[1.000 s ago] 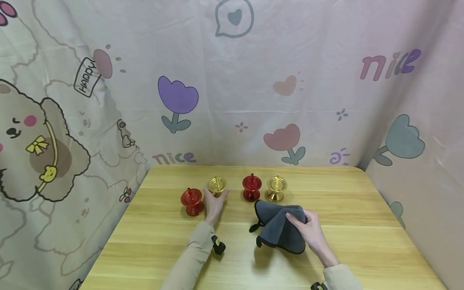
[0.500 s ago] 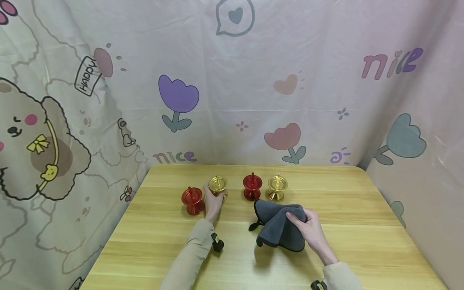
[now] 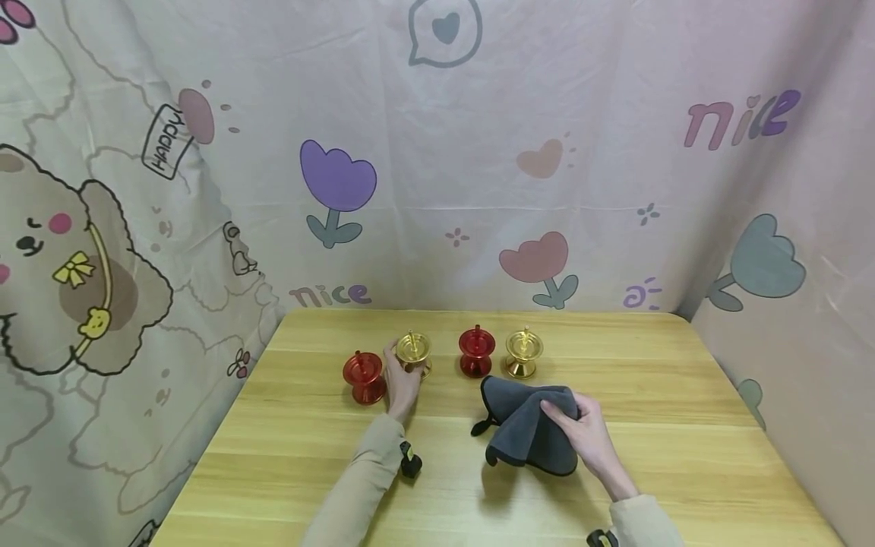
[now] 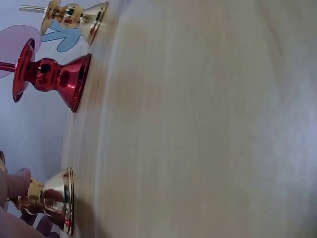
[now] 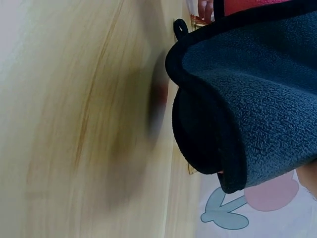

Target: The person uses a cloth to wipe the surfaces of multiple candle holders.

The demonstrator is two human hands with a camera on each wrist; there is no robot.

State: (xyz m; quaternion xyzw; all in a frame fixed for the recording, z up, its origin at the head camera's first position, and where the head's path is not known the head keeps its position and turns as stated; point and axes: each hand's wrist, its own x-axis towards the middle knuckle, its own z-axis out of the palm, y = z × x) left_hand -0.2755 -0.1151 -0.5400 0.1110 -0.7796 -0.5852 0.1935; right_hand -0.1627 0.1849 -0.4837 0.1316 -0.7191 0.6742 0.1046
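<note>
My left hand grips a shiny gold candle holder around its narrow neck. In the left wrist view the thumb lies across that neck, and the holder's flared base stands on the table. Just left of this hand is a red candle holder. My right hand pinches a dark grey cloth with black edging and a small loop, held above the tabletop. Behind the cloth stand a second red candle holder and a second gold one, side by side. The cloth hides most of the right fingers.
The wooden table reaches back to a printed cloth backdrop. More patterned fabric hangs along the left side and the right side.
My left thumb has closed in on the gold candle holder, where it stood a little apart a second ago. The right hand and cloth stay nearly still.
</note>
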